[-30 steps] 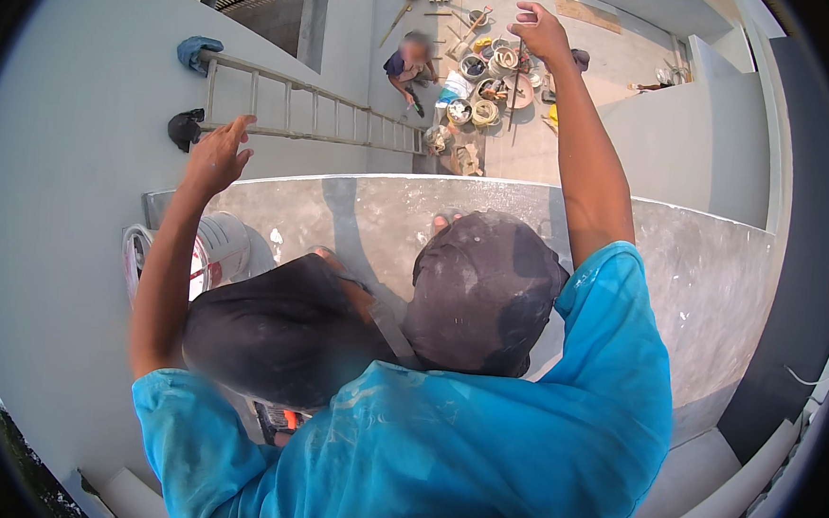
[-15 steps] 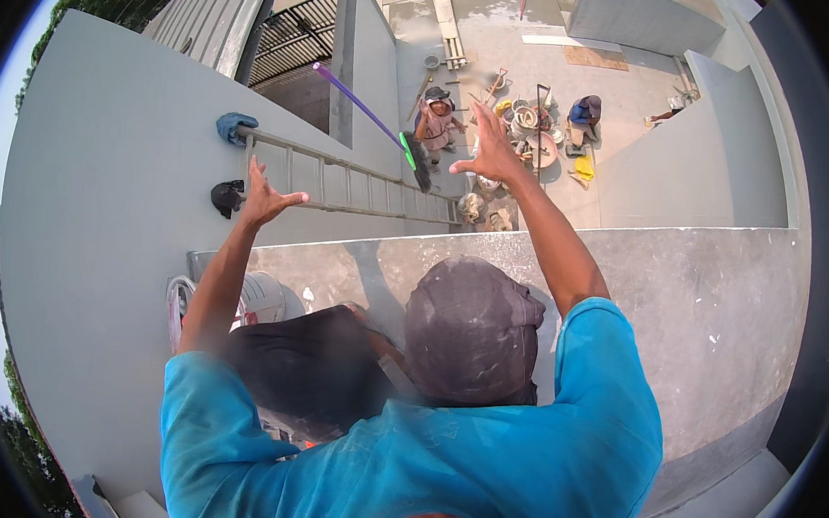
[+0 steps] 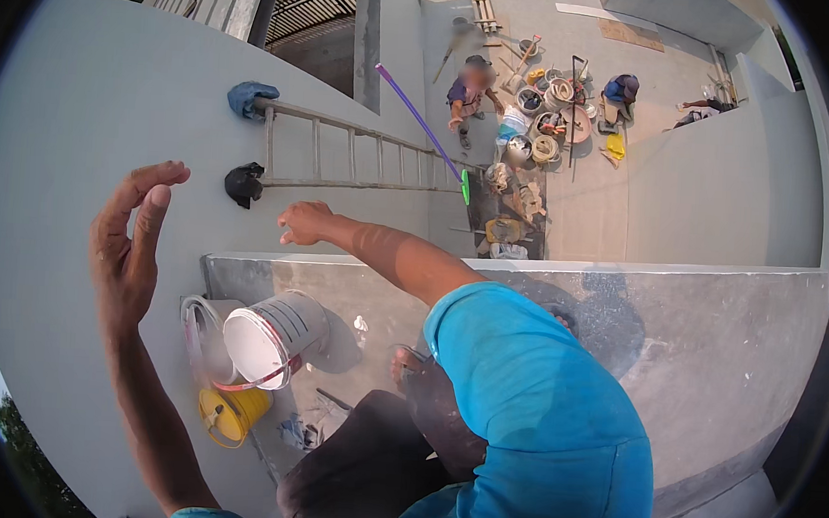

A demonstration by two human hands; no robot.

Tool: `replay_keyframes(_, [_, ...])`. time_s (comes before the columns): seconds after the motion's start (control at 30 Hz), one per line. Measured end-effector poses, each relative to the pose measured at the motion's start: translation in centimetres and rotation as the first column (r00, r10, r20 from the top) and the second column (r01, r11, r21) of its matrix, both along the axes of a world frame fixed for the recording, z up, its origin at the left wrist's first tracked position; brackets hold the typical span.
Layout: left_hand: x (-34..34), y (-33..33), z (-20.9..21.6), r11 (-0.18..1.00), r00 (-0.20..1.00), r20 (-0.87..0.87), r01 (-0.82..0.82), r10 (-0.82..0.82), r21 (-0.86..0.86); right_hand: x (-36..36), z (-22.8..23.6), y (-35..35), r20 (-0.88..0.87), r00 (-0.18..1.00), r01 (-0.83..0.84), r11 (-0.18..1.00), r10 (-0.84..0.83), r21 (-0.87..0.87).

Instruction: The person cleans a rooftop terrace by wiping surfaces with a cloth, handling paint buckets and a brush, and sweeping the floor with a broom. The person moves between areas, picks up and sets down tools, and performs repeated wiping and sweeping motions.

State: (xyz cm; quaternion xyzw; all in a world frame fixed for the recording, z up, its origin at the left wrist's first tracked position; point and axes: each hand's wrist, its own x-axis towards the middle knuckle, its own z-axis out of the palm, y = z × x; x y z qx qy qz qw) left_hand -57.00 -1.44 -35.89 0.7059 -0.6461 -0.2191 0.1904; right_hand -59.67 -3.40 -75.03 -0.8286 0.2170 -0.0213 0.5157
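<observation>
My left hand [image 3: 131, 242] is raised at the left in front of the grey wall, its fingers bent, thumb apart, nothing in it. My right arm reaches across to the left, and my right hand [image 3: 305, 224] hangs beyond the ledge with loosely bent fingers and nothing visible in it. A broom [image 3: 421, 126] with a purple handle and green head slants beyond the ledge, apart from both hands; what supports it, if anything, does not show. Nearest my right hand is a ladder [image 3: 350, 152] against the wall, one rail end wrapped in blue cloth [image 3: 251, 100], the other in black [image 3: 244, 185].
On my concrete ledge [image 3: 714, 334] are a white bucket [image 3: 277, 336], another pale bucket [image 3: 208, 337] and a small yellow bucket [image 3: 234, 411]. Beyond its edge the ground lies lower, with a person [image 3: 470, 91] near the broom, another crouching [image 3: 620, 96], and several buckets and tools.
The broom appears farther right and lower, away from my hands. My right arm has swung left across my body. My left hand looks larger and nearer. The view has shifted, showing the buckets.
</observation>
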Motion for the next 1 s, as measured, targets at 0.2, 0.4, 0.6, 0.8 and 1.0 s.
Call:
replay_keyframes(0.2, [-3.0, 25.0, 2.5, 0.822, 0.897, -0.071, -0.365, 0.436, 0.438, -14.5, 1.4, 12.7, 0.36, 0.899, -0.291, 0.954, 0.249, 0.066])
replay_keyframes(0.4, [-5.2, 23.5, -2.3, 0.833, 0.895, -0.263, -0.183, 0.361, 0.522, -27.9, 2.3, 10.3, 0.209, 0.978, -0.015, 0.99, -0.015, 0.141])
replay_keyframes(0.6, [-7.0, 18.6, -3.5, 0.853, 0.926, -0.312, -0.018, 0.211, 0.522, -33.5, 3.1, 7.0, 0.118, 0.948, 0.292, 0.955, -0.297, 0.051])
replay_keyframes(0.8, [-9.5, 17.1, -2.7, 0.881, 0.939, -0.329, 0.072, 0.097, 0.467, -38.6, 2.7, 0.0, 0.007, 0.772, 0.635, 0.773, -0.635, 0.001])
replay_keyframes(1.0, [-10.3, 17.2, -3.1, 0.886, 0.928, -0.333, 0.006, 0.168, 0.464, -44.3, -2.4, -7.8, -0.016, 0.524, 0.847, 0.523, -0.851, -0.089])
